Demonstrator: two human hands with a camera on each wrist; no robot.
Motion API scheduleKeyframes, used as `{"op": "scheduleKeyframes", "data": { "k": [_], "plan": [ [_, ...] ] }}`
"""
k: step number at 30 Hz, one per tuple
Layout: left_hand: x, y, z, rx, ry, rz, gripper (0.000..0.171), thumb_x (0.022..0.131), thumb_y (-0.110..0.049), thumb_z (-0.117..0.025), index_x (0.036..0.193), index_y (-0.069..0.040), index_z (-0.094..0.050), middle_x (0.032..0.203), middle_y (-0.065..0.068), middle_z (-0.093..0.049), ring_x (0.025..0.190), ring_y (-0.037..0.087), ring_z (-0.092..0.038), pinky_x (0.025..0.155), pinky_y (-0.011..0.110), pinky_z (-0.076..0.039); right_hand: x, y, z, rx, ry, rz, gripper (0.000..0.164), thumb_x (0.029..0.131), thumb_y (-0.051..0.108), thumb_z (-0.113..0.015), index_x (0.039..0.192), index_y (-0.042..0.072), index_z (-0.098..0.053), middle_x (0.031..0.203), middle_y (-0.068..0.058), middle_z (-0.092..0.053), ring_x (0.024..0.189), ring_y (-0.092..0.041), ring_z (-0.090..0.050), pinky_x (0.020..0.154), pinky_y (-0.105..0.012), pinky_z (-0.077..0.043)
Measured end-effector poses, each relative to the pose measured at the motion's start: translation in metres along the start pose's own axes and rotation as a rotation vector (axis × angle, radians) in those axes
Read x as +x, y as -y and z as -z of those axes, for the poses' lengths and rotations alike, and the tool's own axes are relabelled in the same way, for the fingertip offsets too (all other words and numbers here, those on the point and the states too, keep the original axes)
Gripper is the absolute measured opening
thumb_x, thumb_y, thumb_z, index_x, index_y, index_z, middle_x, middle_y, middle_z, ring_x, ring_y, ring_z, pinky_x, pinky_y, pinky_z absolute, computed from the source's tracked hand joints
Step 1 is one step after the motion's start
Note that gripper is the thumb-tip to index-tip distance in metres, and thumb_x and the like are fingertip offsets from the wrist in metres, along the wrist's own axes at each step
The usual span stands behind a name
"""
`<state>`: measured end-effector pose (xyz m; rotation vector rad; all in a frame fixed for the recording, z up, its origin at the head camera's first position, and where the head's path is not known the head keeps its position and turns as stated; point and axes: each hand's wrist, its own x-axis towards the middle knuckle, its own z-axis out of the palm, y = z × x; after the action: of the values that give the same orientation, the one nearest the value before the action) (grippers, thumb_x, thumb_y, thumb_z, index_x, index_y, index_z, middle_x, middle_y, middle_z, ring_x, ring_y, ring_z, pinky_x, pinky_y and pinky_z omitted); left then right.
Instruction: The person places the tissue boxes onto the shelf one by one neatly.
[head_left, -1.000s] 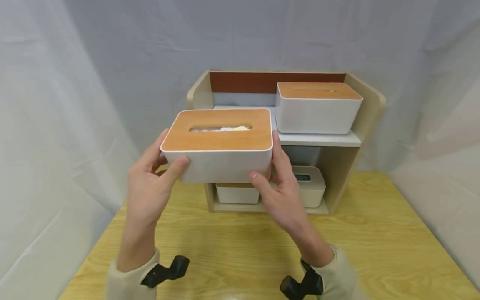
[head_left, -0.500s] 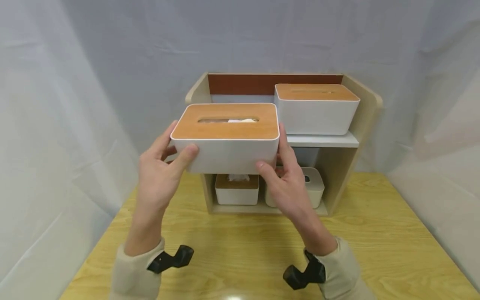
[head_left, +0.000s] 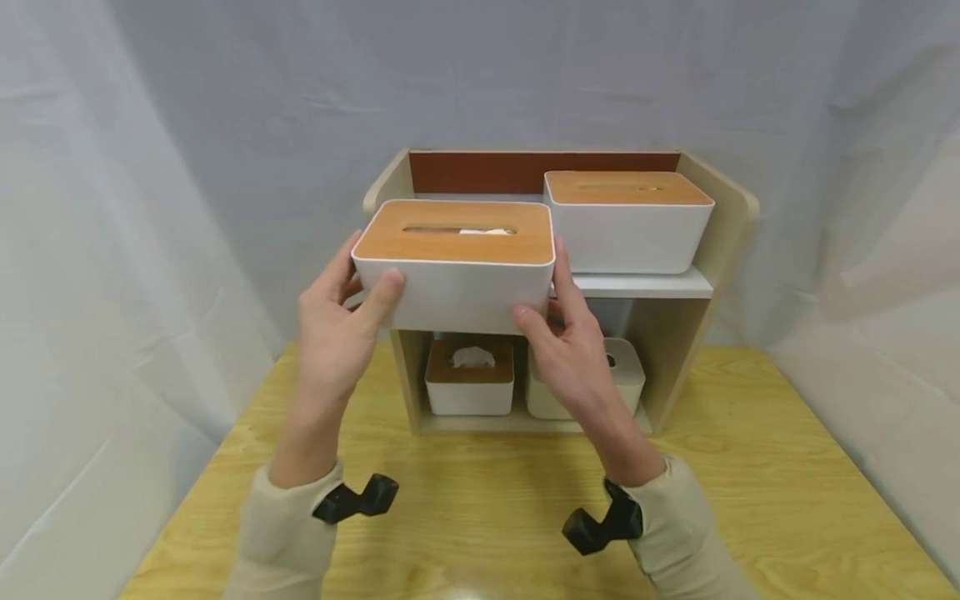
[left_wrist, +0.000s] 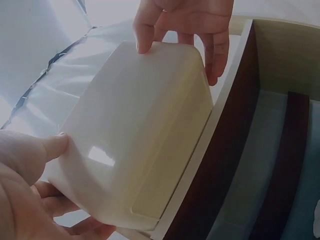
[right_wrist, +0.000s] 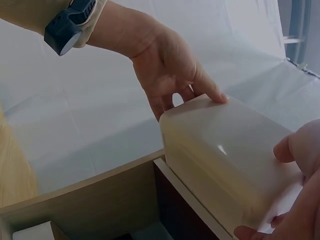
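Observation:
A white tissue box [head_left: 465,292] with a wood-coloured lid is held level between my two hands. My left hand [head_left: 337,333] grips its left end, thumb on the front face and fingers round the side. Gripping the right end, my right hand [head_left: 572,354] has its thumb low on the front. A bit of white tissue shows in the lid's slot. The box overlaps the left half of the shelf unit's [head_left: 636,287] upper level. In the left wrist view, the underside of the tissue box [left_wrist: 120,115] lies close along the shelf board's front edge.
A similar, larger-looking tissue box [head_left: 630,239] stands on the upper level's right side. Below are a smaller wood-lidded box [head_left: 468,397] with tissue poking out and a cream box [head_left: 628,393], partly behind my right hand. The unit stands on a wooden table [head_left: 465,492].
Both hands have carried the tissue box forward and up, slightly right, over the upper level's left half. More of the lower boxes shows beneath it. The grip is unchanged.

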<state>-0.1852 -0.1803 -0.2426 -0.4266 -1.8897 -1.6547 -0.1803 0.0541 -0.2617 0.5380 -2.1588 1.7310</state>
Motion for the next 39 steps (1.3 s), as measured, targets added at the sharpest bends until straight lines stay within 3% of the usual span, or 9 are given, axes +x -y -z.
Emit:
{"op": "scheduleKeyframes", "data": {
  "k": [3, 8, 11, 14, 18, 23, 27, 32, 39],
  "plan": [
    [0.002, 0.001, -0.003, 0.020, 0.013, -0.017, 0.059, 0.095, -0.024, -0.069, 0.149, -0.019, -0.047, 0.136, 0.004, -0.060, 0.114, 0.020, -0.060, 0.084, 0.028, -0.056, 0.005, -0.003, 0.000, 0.005, -0.001, 0.009, 0.078, 0.100, 0.020, -0.058, 0.159, 0.038, -0.010, 0.161, 0.015, -0.023, 0.126, -0.022, -0.051, 0.099, -0.047, -0.047],
    [0.004, 0.001, -0.006, 0.059, 0.073, 0.026, 0.068, 0.097, -0.015, -0.060, 0.157, -0.016, -0.029, 0.149, 0.004, -0.047, 0.122, 0.022, -0.052, 0.097, 0.043, -0.049, 0.012, -0.007, 0.002, -0.011, -0.021, 0.006, 0.077, 0.099, 0.021, -0.060, 0.159, 0.038, -0.014, 0.158, 0.004, -0.032, 0.119, -0.024, -0.055, 0.095, -0.046, -0.049],
    [0.005, 0.004, -0.009, 0.041, 0.065, 0.042, 0.068, 0.096, -0.010, -0.057, 0.157, -0.014, -0.027, 0.149, 0.006, -0.043, 0.123, 0.023, -0.049, 0.101, 0.044, -0.045, 0.015, -0.010, 0.004, -0.022, -0.044, 0.019, 0.076, 0.099, 0.023, -0.062, 0.158, 0.039, -0.017, 0.154, -0.003, -0.036, 0.115, -0.025, -0.057, 0.092, -0.045, -0.051],
    [0.006, 0.009, -0.013, 0.022, 0.018, 0.019, 0.063, 0.094, -0.007, -0.058, 0.152, -0.010, -0.033, 0.141, 0.009, -0.045, 0.120, 0.024, -0.049, 0.100, 0.042, -0.042, 0.019, -0.014, 0.004, -0.062, -0.087, 0.099, 0.075, 0.097, 0.021, -0.064, 0.159, 0.031, -0.023, 0.145, -0.012, -0.042, 0.114, -0.026, -0.058, 0.090, -0.045, -0.053],
    [0.006, 0.016, -0.019, 0.042, -0.046, -0.005, 0.059, 0.093, -0.007, -0.061, 0.145, -0.007, -0.034, 0.135, 0.013, -0.045, 0.118, 0.023, -0.049, 0.099, 0.040, -0.041, 0.023, -0.021, 0.002, -0.139, -0.167, 0.256, 0.070, 0.095, 0.014, -0.067, 0.156, 0.012, -0.032, 0.131, -0.018, -0.048, 0.113, -0.028, -0.057, 0.089, -0.044, -0.054],
    [0.006, 0.020, -0.024, 0.089, -0.098, -0.030, 0.052, 0.092, -0.006, -0.064, 0.135, -0.004, -0.035, 0.136, 0.014, -0.048, 0.118, 0.023, -0.053, 0.099, 0.041, -0.044, 0.024, -0.025, 0.000, -0.166, -0.225, 0.345, 0.062, 0.092, 0.009, -0.067, 0.145, 0.005, -0.037, 0.127, -0.018, -0.049, 0.108, -0.027, -0.060, 0.089, -0.042, -0.055],
    [0.001, 0.025, -0.024, 0.103, -0.095, -0.074, 0.046, 0.094, -0.004, -0.061, 0.132, -0.001, -0.036, 0.136, 0.013, -0.050, 0.119, 0.023, -0.053, 0.098, 0.043, -0.045, 0.021, -0.029, -0.002, -0.239, -0.261, 0.428, 0.056, 0.090, 0.004, -0.068, 0.139, 0.001, -0.040, 0.129, -0.021, -0.048, 0.109, -0.029, -0.059, 0.088, -0.043, -0.055],
    [-0.010, 0.030, -0.023, 0.137, -0.071, -0.126, 0.053, 0.094, -0.004, -0.061, 0.142, -0.004, -0.039, 0.136, 0.012, -0.047, 0.118, 0.024, -0.050, 0.096, 0.044, -0.047, 0.014, -0.034, -0.003, -0.384, -0.299, 0.562, 0.053, 0.089, 0.000, -0.066, 0.138, -0.003, -0.044, 0.127, -0.024, -0.047, 0.108, -0.035, -0.056, 0.084, -0.040, -0.056],
    [-0.014, 0.032, -0.027, 0.254, -0.047, -0.207, 0.066, 0.092, -0.001, -0.062, 0.152, -0.008, -0.035, 0.137, 0.018, -0.044, 0.118, 0.029, -0.049, 0.093, 0.044, -0.046, 0.012, -0.037, -0.002, -0.399, -0.297, 0.596, 0.057, 0.088, -0.003, -0.062, 0.143, -0.003, -0.046, 0.128, -0.026, -0.047, 0.107, -0.032, -0.058, 0.084, -0.037, -0.055]
  ]
}}
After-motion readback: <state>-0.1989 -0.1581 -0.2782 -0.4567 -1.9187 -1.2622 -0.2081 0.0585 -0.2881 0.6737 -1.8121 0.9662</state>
